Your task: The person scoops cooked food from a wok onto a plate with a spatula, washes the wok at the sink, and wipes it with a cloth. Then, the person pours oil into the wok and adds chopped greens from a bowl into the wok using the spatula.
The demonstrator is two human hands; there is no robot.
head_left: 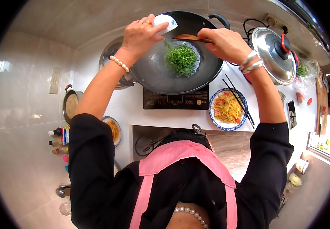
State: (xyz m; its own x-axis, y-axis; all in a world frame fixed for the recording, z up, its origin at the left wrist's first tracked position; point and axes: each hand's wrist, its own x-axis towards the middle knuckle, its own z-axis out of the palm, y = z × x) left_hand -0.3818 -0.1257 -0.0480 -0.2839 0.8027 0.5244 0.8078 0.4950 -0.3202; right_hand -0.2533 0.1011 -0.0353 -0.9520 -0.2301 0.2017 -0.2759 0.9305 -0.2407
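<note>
My left hand (143,34) grips a small white bowl (166,23) with a blue pattern, tipped over the left side of a black wok (149,70). Below it, chopped green herbs (181,58) lie heaped in the middle of the wok, in what looks like shiny liquid or oil. A few green bits hang between the bowl and the heap. My right hand (228,41) is closed around the handle of a wooden spatula (188,37), held above the wok's right side. The wok rests on a black induction cooker (175,100).
Right of the cooker stands a plate of yellow shreds (228,108) with black chopsticks (241,101) across it. Further right are a steel pot lid (273,55) and a phone-like black object (292,114). Bottles (59,141), a pan (71,103) and another plate (113,129) are at left.
</note>
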